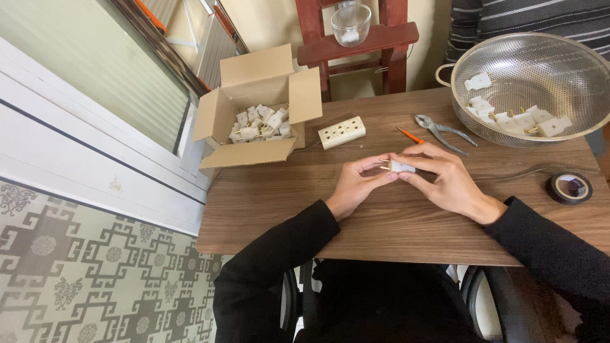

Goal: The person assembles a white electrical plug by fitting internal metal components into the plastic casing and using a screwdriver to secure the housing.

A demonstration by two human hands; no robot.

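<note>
Both my hands meet over the middle of the wooden table (pixel 381 222). My left hand (pixel 356 185) and my right hand (pixel 445 178) together pinch a small white plug (pixel 400 166) with brass prongs pointing left. An open cardboard box (pixel 254 108) holding several white plugs sits at the far left. A white socket strip (pixel 342 132) lies beside the box. At the far right a metal colander (pixel 534 70) holds several more white plugs.
Grey pliers (pixel 441 131) and a small orange-handled tool (pixel 410 135) lie beyond my hands. A roll of black tape (pixel 569 188) rests at the right edge. A red wooden chair with a glass bowl (pixel 351 24) stands behind the table, beside a person in stripes.
</note>
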